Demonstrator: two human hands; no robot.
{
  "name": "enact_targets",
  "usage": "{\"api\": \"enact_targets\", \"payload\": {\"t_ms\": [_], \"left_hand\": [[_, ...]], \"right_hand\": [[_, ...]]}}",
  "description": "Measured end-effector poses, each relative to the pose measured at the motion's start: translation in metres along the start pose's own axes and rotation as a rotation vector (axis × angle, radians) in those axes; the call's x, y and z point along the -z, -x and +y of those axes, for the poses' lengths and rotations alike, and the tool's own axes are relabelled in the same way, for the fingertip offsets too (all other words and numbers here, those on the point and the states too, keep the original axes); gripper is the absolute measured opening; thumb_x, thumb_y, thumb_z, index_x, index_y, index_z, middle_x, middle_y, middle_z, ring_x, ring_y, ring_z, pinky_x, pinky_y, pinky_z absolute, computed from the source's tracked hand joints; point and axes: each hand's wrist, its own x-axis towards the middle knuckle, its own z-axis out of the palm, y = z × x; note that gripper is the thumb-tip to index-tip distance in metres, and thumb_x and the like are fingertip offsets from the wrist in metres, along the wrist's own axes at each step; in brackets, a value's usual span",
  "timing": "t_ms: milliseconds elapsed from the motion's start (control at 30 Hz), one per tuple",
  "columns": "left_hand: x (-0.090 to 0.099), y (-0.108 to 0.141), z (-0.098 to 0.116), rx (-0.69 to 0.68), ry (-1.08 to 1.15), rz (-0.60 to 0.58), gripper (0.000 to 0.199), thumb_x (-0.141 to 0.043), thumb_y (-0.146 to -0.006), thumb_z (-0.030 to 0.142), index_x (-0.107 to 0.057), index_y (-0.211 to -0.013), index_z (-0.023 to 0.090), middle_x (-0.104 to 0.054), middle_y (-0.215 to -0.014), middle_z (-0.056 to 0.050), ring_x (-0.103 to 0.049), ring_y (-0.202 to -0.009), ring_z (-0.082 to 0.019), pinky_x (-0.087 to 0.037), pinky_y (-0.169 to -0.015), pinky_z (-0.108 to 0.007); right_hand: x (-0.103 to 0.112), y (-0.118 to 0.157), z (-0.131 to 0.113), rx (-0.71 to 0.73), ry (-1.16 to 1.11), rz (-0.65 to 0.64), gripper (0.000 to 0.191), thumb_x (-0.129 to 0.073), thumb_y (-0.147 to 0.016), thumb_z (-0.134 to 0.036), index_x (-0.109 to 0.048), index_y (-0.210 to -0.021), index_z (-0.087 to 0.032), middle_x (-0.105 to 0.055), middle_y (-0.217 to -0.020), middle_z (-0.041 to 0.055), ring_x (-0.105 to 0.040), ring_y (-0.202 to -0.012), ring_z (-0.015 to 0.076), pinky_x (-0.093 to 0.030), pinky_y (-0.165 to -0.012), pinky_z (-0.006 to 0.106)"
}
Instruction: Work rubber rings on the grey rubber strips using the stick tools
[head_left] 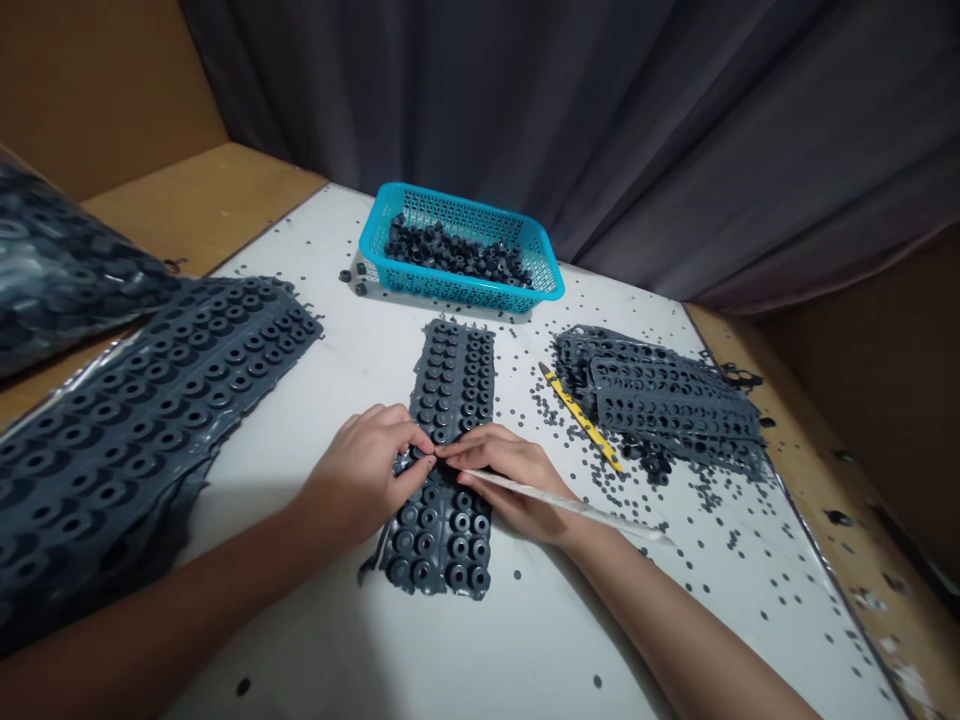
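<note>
A dark grey rubber sheet (442, 525) with rows of ring-shaped parts lies lengthwise on the white tabletop in front of me. My left hand (375, 465) is closed at the sheet's left edge, thumb and forefinger pinched near its middle; what they pinch is too small to name. My right hand (510, 475) is closed round a thin white stick (570, 505), whose rear end points right over the wrist. The fingertips of both hands nearly meet over the sheet, and the stick's front end is hidden by the fingers.
Behind the sheet stands a blue basket (465, 290) of small black parts. More ringed sheets (172, 400) lie left, beside a clear bag (67, 260) of parts. At right are stacked punched sheets (675, 400), a yellow tool (581, 420) and scattered black discs.
</note>
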Motion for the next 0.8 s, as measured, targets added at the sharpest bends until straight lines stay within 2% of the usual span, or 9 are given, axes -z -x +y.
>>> {"api": "enact_targets", "payload": {"t_ms": [233, 400, 533, 800], "left_hand": [[0.0007, 0.0011, 0.001, -0.021, -0.007, 0.015, 0.011, -0.053, -0.082, 0.02, -0.062, -0.077, 0.021, -0.057, -0.078, -0.001, -0.054, -0.08, -0.02, -0.038, -0.072, -0.032], [-0.0008, 0.0019, -0.0005, -0.029, 0.004, 0.019, 0.012, -0.052, -0.084, 0.021, -0.063, -0.078, 0.02, -0.057, -0.078, -0.001, -0.053, -0.08, -0.02, -0.037, -0.073, -0.033], [-0.0035, 0.0029, -0.0019, -0.022, 0.016, 0.036, 0.012, -0.053, -0.084, 0.022, -0.063, -0.077, 0.021, -0.057, -0.079, -0.001, -0.052, -0.08, -0.019, -0.036, -0.072, -0.032], [-0.0021, 0.003, 0.0004, -0.014, 0.035, 0.043, 0.013, -0.051, -0.084, 0.02, -0.062, -0.077, 0.02, -0.056, -0.078, -0.001, -0.051, -0.08, -0.019, -0.036, -0.072, -0.033]], "right_hand": [[-0.0001, -0.0014, -0.002, 0.036, 0.087, -0.01, 0.011, -0.049, -0.093, -0.02, -0.06, -0.091, -0.019, -0.071, -0.101, 0.0113, -0.063, -0.095, 0.0184, -0.052, -0.086, 0.037], [0.0015, 0.0008, -0.0026, -0.056, -0.051, 0.055, 0.011, -0.056, -0.089, -0.018, -0.061, -0.098, -0.019, -0.07, -0.105, 0.0103, -0.062, -0.098, 0.0176, -0.052, -0.085, 0.034], [0.0029, 0.0007, -0.0019, -0.115, -0.11, 0.032, 0.011, -0.058, -0.088, -0.02, -0.063, -0.098, -0.018, -0.07, -0.108, 0.0106, -0.062, -0.1, 0.0184, -0.051, -0.086, 0.035], [0.0011, 0.0003, -0.0005, -0.072, -0.077, 0.013, 0.012, -0.056, -0.09, -0.021, -0.063, -0.099, -0.018, -0.071, -0.104, 0.0092, -0.061, -0.096, 0.0179, -0.051, -0.085, 0.034]]}}
